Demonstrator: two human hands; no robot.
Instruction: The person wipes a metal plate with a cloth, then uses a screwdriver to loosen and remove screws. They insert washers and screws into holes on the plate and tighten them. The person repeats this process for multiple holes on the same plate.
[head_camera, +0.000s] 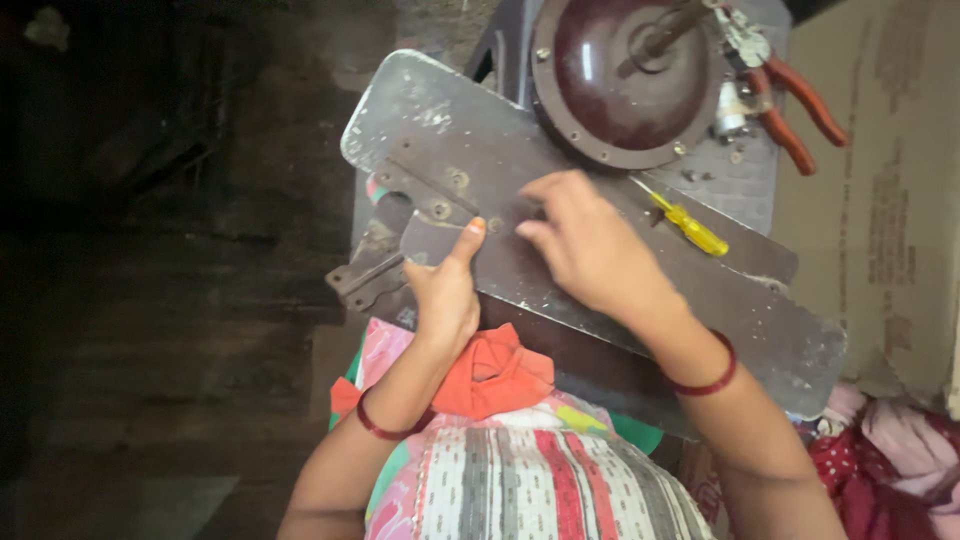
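My left hand (443, 290) is clamped on the near edge of a dusty fan blade (600, 250) lying across my lap, thumb pressing its metal bracket (420, 205). My right hand (585, 245) rests on top, fingers curled, gripping nothing. A yellow screwdriver (690, 228) sits just past it.
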